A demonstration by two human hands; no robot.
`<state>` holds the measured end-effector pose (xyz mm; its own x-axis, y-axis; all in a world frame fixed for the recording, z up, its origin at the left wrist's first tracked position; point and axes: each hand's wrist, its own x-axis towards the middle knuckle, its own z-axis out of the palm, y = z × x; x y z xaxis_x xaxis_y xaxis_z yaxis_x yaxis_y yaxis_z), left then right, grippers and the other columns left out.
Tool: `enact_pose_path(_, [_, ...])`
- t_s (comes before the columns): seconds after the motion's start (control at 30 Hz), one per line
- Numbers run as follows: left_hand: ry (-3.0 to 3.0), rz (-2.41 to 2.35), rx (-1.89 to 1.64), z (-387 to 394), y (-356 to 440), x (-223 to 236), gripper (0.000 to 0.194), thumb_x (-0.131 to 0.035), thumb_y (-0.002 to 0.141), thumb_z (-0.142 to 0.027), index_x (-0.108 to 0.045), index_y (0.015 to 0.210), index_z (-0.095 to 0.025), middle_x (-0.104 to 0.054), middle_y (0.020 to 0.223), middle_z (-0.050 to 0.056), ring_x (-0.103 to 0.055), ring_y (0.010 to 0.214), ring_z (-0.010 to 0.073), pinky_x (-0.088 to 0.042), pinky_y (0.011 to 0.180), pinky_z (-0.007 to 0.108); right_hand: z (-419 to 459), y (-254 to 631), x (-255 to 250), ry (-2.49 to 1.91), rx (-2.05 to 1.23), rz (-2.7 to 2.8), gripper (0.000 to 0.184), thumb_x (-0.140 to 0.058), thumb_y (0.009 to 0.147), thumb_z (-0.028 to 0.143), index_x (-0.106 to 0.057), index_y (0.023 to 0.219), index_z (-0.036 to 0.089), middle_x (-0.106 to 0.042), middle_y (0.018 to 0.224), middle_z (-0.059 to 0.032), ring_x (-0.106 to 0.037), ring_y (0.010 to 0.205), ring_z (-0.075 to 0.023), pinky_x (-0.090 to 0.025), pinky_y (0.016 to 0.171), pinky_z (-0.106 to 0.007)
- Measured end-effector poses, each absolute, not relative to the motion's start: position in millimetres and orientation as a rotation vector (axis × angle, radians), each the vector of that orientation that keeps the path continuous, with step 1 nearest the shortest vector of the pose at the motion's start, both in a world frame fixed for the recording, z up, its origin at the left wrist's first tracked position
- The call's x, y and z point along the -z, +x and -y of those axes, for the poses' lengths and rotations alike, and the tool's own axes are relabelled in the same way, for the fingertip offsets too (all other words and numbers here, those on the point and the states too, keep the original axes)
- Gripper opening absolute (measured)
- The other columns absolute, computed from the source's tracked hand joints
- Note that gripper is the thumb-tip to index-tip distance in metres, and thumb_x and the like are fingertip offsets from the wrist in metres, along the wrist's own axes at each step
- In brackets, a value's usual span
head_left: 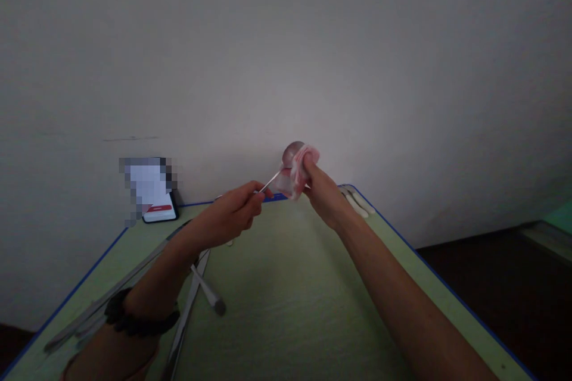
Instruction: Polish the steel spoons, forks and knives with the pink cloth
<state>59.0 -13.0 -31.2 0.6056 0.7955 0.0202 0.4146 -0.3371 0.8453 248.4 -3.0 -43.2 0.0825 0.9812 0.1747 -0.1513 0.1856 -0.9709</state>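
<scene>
My left hand (pixel 239 209) is closed round the thin metal handle of a ladle (pixel 293 155), whose round, shiny bowl points away from me above the table's far edge. With its thumb on top, my right hand (pixel 320 187) pinches a pink and white cloth (pixel 295 177) against the bowl. The cloth covers part of the bowl and hangs below it. Beneath my left forearm lie several long metal utensils (pixel 187 309), partly hidden by the arm. One short piece with a dark round end (pixel 218 307) rests beside them.
A phone (pixel 156 190) leans on the wall at the back left. Several utensils with pale handles (pixel 361 205) lie at the table's far right corner. The green table (pixel 286 321) has a blue edge and meets a grey wall (pixel 286 41).
</scene>
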Motion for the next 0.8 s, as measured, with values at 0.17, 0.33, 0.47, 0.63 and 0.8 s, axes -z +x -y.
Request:
enact_pose_path(0.17, [1.995, -0.983, -0.51, 6, 53, 36, 0.025, -0.033, 0.092, -0.036, -0.047, 0.104, -0.018, -0.036, 0.062, -0.007, -0.035, 0.046, 0.0065, -0.029, 0.037, 0.015, 1, 248, 41, -0.913, -1.226, 0.953, 0.058, -0.026, 0.085, 0.064, -0.058, 0.1, 0.018, -0.065, 0.099, -0.0089, -0.059, 0.083, -0.0171, -0.045, 0.07, -0.027])
enact_pose_path(0.33, [2.048, -1.01, -0.506, 7, 53, 36, 0.024, -0.031, 0.092, -0.038, -0.047, 0.097, -0.019, -0.036, 0.06, -0.007, -0.036, 0.045, 0.0073, -0.031, 0.038, 0.016, 3, 248, 44, -0.847, -1.258, 1.051, 0.043, -0.043, 0.084, 0.054, -0.062, 0.088, 0.016, -0.066, 0.083, -0.0058, -0.059, 0.074, -0.0158, -0.045, 0.073, -0.028])
enact_pose_path(0.47, [2.024, -1.019, -0.535, 13, 65, 37, 0.023, -0.029, 0.092, -0.037, -0.044, 0.091, -0.019, -0.034, 0.058, -0.008, -0.031, 0.04, 0.0059, -0.028, 0.036, 0.016, 4, 244, 51, -0.86, -1.185, 1.21, 0.037, -0.061, 0.073, 0.052, -0.063, 0.074, 0.015, -0.063, 0.068, -0.0021, -0.056, 0.066, -0.0147, -0.044, 0.072, -0.029])
enact_pose_path(0.63, [2.135, -1.057, -0.543, 20, 85, 45, 0.022, -0.027, 0.093, -0.032, -0.044, 0.099, -0.02, -0.04, 0.058, -0.007, -0.035, 0.041, 0.008, -0.03, 0.04, 0.019, 3, 238, 58, -0.872, -1.124, 1.039, 0.032, -0.066, 0.068, 0.045, -0.062, 0.071, 0.014, -0.06, 0.061, -0.0003, -0.052, 0.058, -0.012, -0.044, 0.063, -0.027])
enact_pose_path(0.8, [2.431, -1.24, -0.474, 19, 82, 37, 0.03, -0.027, 0.092, -0.028, -0.051, 0.106, -0.018, -0.059, 0.072, 0.003, -0.053, 0.059, 0.0157, -0.04, 0.059, 0.027, -3, 245, 60, -0.964, -1.082, 0.951, 0.028, -0.064, 0.068, 0.04, -0.064, 0.072, 0.012, -0.063, 0.065, -0.0029, -0.054, 0.06, -0.0128, -0.044, 0.066, -0.028])
